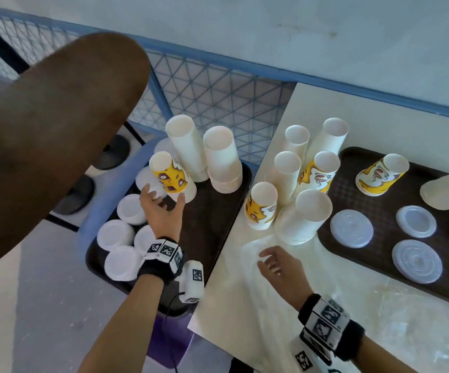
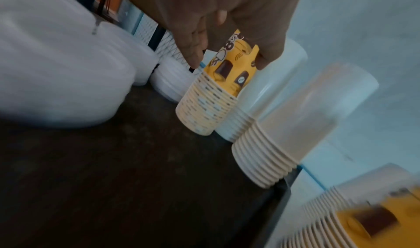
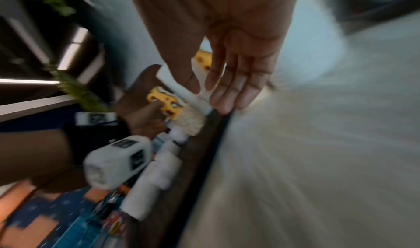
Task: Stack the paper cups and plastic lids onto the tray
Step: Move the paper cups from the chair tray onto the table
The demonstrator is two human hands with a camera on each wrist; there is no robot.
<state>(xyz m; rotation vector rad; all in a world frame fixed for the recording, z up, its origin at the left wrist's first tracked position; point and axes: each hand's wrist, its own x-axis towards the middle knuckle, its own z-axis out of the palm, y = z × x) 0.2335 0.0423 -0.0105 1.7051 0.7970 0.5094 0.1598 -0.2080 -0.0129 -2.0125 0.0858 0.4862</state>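
Our left hand [image 1: 161, 208] reaches over the dark brown plastic tray [image 1: 212, 211] on the left, fingers and thumb spread in a released grip just at the base of the stack of yellow printed paper cups [image 1: 171, 176], which stands upside down on that tray; in the left wrist view the fingertips [image 2: 193, 58] sit beside the stack's [image 2: 218, 90] top cup, and we cannot tell whether they touch it. At about two o'clock from that stack stand two taller stacks of plain white paper cups [image 1: 207, 154], also upside down on the tray. At about seven o'clock from the hand, low piles of white plastic lids [image 1: 123, 238] fill the tray's near left corner. Our right hand [image 1: 280, 267] hovers palm-down over the pale marbled surface [image 1: 272, 332], fingers straight and relaxed, its grip holding nothing; in the right wrist view the hand [image 3: 234, 68] points along the surface edge. At twelve o'clock from it a cluster of white and yellow cup stacks [image 1: 301, 184] stands on the surface, between the two trays. At three o'clock lies a second dark tray [image 1: 379, 251] carrying clear plastic lids [image 1: 351, 232], a yellow cup stack [image 1: 382, 175] and more white cups lying over. A large blurred brown shape [image 1: 51, 135] blocks the upper left of the head view.
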